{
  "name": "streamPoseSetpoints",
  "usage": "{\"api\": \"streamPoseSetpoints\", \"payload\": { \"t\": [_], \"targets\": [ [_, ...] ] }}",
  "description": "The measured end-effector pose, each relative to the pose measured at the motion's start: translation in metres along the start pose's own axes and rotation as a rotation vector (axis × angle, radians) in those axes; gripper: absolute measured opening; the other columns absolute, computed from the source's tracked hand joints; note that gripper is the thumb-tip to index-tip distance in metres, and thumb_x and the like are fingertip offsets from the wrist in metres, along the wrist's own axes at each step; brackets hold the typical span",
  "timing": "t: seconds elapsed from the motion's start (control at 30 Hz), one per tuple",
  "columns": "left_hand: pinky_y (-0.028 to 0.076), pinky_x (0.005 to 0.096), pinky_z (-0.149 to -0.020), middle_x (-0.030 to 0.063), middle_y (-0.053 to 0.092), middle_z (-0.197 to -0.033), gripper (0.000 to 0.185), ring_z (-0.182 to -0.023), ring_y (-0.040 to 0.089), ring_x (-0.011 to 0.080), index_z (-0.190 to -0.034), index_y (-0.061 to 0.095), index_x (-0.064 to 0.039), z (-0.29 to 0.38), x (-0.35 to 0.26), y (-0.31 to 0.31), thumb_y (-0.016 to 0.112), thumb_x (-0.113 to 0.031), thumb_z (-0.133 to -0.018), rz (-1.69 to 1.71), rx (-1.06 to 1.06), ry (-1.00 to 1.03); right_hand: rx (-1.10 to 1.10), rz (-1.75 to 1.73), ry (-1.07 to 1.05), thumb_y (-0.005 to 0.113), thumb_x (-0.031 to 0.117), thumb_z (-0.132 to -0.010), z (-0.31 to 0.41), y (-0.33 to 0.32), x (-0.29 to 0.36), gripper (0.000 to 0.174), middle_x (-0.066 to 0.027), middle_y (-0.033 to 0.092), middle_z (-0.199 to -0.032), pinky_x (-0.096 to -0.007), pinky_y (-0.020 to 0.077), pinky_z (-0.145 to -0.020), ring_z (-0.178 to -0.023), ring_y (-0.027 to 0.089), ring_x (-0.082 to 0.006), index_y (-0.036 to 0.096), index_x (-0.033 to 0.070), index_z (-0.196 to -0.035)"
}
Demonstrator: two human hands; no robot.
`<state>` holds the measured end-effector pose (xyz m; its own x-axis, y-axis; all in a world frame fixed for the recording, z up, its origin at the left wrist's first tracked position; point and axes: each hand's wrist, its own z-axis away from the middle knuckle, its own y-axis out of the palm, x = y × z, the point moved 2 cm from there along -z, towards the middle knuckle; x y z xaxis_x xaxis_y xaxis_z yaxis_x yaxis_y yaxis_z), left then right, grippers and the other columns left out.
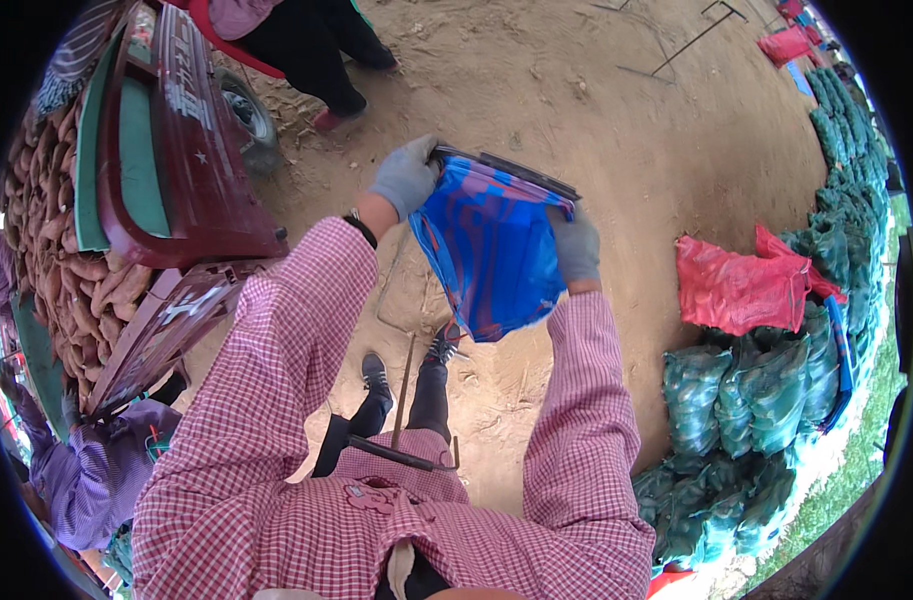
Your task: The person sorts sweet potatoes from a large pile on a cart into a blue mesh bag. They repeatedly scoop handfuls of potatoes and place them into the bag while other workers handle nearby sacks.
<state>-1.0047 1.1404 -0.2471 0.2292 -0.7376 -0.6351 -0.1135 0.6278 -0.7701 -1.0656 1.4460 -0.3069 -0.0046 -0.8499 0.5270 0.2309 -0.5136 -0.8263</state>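
My left hand point(410, 178), in a grey work glove, grips the upper left corner of a blue striped woven bag point(494, 262) held out in front of me. My right hand point(576, 244), gloved too, holds the bag's right edge near the end of a dark bar point(527, 174) along its top. The bag hangs between both hands; whether anything is inside cannot be seen. Below it, a thin metal stand point(405, 382) with a dark crossbar leans against my checked smock, by my feet.
At left stands a maroon truck bed point(201, 150) heaped with sweet potatoes point(81, 300), with co-workers point(96, 472) beside it. On the right, green mesh sacks point(771, 390) and a red mesh sack point(741, 289) are piled. Another metal stand point(674, 64) is on the dirt ground farther off.
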Motion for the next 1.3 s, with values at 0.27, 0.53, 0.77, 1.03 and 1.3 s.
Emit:
{"api": "streamPoseSetpoints", "payload": {
  "t": [0.27,0.53,0.77,1.03,1.3],
  "targets": [
    [0.056,0.0356,-0.088,0.0109,0.071,-0.108,0.049,-0.093,0.070,0.0234,-0.137,0.064,-0.013,0.072,0.002,-0.034,0.077,-0.020,-0.090,0.341,-0.174,0.059,0.163,0.150,0.139,0.069,0.037,-0.086,0.110,-0.021,-0.034,0.050,-0.0228,0.073,-0.118,-0.0506,0.0551,-0.094,-0.109,0.070,-0.0426,0.067,0.015,-0.131],
    [0.055,0.0422,-0.098,0.0145,0.069,-0.124,0.037,-0.114,0.069,0.0359,-0.134,0.067,-0.025,0.129,0.038,-0.034,0.054,-0.015,-0.101,-0.624,0.347,0.164,0.401,0.151,0.238,0.061,0.042,-0.088,0.226,0.035,-0.032,0.055,-0.0300,0.072,-0.114,-0.0463,0.0546,-0.092,-0.107,0.070,-0.0434,0.067,0.003,-0.126],
    [0.052,0.0462,-0.100,0.0163,0.073,-0.119,0.033,-0.112,0.068,0.0357,-0.120,0.073,-0.013,0.232,0.049,-0.064,0.051,-0.028,-0.101,-0.250,0.724,0.049,0.654,-0.459,0.605,0.065,0.043,-0.092,0.308,0.006,0.010,0.057,-0.0121,0.069,-0.120,-0.0467,0.0536,-0.089,-0.106,0.068,-0.0279,0.059,0.008,-0.137],
    [0.046,0.0434,-0.110,0.0158,0.068,-0.133,0.045,-0.125,0.063,0.0346,-0.137,0.066,-0.013,0.280,0.031,-0.138,0.044,-0.038,-0.106,-0.353,0.951,0.176,0.860,-0.524,0.711,0.056,0.049,-0.100,0.358,-0.001,0.050,0.058,-0.0104,0.063,-0.133,-0.0499,0.0553,-0.088,-0.111,0.066,-0.0309,0.055,0.006,-0.138],
    [0.045,0.0443,-0.111,0.0162,0.062,-0.142,0.054,-0.126,0.062,0.0372,-0.143,0.059,-0.013,0.267,0.028,-0.152,0.053,-0.045,-0.100,-0.260,1.056,0.120,0.814,-0.716,0.672,0.048,0.045,-0.104,0.363,0.013,0.059,0.053,-0.0153,0.070,-0.124,-0.0472,0.0609,-0.088,-0.104,0.071,-0.0274,0.055,0.006,-0.138]
  ]
}}
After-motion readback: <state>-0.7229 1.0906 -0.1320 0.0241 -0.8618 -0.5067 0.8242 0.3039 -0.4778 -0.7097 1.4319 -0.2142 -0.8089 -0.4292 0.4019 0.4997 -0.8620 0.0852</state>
